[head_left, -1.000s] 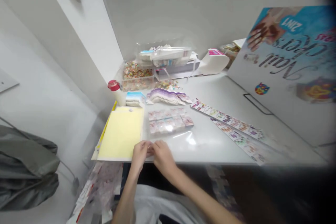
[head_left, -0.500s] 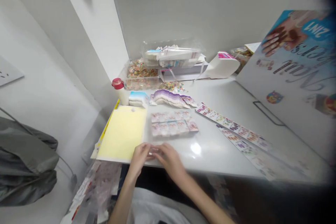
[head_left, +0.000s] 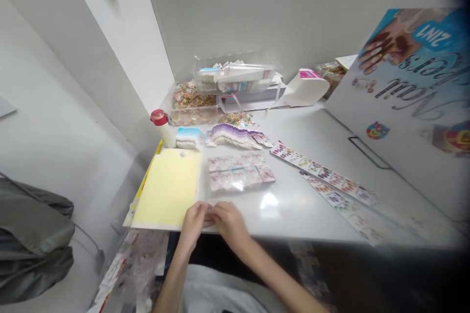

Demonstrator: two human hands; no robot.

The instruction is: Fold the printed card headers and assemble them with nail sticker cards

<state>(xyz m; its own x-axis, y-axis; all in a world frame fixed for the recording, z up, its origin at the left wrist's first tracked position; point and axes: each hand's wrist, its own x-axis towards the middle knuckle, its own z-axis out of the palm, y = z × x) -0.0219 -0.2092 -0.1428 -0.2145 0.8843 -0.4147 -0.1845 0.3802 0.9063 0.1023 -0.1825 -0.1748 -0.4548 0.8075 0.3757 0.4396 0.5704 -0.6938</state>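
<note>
White table [head_left: 301, 132], near edge: step in hand looks like close fingertip work on one small piece; next move seems to call for a steady pinch and light fingers

Large printed box [head_left: 414, 88] at right, lettering upside down, contents not visible; clear bin [head_left: 191, 116] at back left, heaped with tiny multicoloured bits; clear tray [head_left: 207, 89] above and beside it, white and blue packets inside; two rows of pink-printed packs [head_left: 238, 176] just beyond the hands; red-capped bottle [head_left: 167, 134] at left, pale, contents uncertain; left hand [head_left: 194, 222] curled, thumb and finger apparently closed on the small piece [head_left: 210, 209], mostly hidden, kind unclear; right hand [head_left: 231, 225] curled, fingertips meeting the left's, own hold cannot be told
</note>
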